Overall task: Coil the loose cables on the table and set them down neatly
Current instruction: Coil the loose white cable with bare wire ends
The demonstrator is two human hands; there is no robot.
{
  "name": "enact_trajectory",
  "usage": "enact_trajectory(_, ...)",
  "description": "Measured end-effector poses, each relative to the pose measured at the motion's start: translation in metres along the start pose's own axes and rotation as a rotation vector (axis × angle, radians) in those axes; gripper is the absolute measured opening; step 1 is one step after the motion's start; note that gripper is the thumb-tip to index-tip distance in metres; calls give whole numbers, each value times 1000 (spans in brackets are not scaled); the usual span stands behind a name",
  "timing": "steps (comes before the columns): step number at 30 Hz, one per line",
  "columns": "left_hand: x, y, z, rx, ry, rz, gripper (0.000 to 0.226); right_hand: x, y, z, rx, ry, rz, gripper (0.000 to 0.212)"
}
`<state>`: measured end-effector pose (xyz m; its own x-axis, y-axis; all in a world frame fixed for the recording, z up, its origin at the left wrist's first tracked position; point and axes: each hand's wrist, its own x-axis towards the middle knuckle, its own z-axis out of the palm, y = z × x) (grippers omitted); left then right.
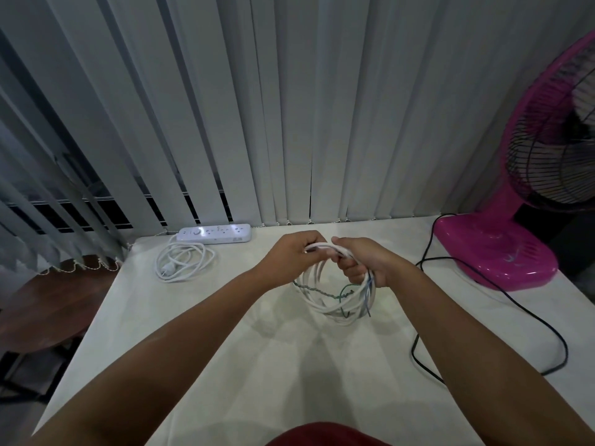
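A white cable coil [325,309] with thin green and blue wire ends hangs above the middle of the pale table [199,349]. My right hand [363,262] grips the top right of the loops in a fist. My left hand [293,252] pinches the cable's upper strand just left of it. Both hands are held close together above the table. A second white cord [183,260] lies coiled at the back left, attached to a white power strip [215,234].
A pink fan [502,252] stands at the back right. Its black cord [502,291] trails in a loop across the table's right side. Vertical blinds [289,107] hang behind the table. A dark round stool [38,317] sits to the left.
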<state>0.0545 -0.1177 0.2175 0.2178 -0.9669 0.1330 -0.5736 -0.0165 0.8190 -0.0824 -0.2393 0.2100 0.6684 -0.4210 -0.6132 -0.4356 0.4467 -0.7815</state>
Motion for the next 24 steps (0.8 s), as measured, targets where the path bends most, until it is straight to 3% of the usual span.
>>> enact_trajectory(7, -11, -22, 15, 388, 257, 218, 35, -5, -2, 6, -65, -140, 91, 53)
enact_trajectory(8, -11, -23, 16, 319, 266, 166, 37, -5, -3, 7, -69, -164, 101, 54)
enact_trajectory(12, -13, -16, 33, -342, 246, -254, 42, -5, -6, 10, -96, -152, 67, 56)
enact_trajectory(16, -14, -14, 36, -449, 188, -392, 61, -5, -1, 7, -57, -117, 0, 63)
enact_trajectory(20, -5, -15, 26, -539, 79, -430, 56, -4, 3, 7, -27, -44, -57, 68)
enact_trajectory(24, 6, -20, 20, -602, 290, -512, 43, -4, 7, 0, -110, 120, -215, 50)
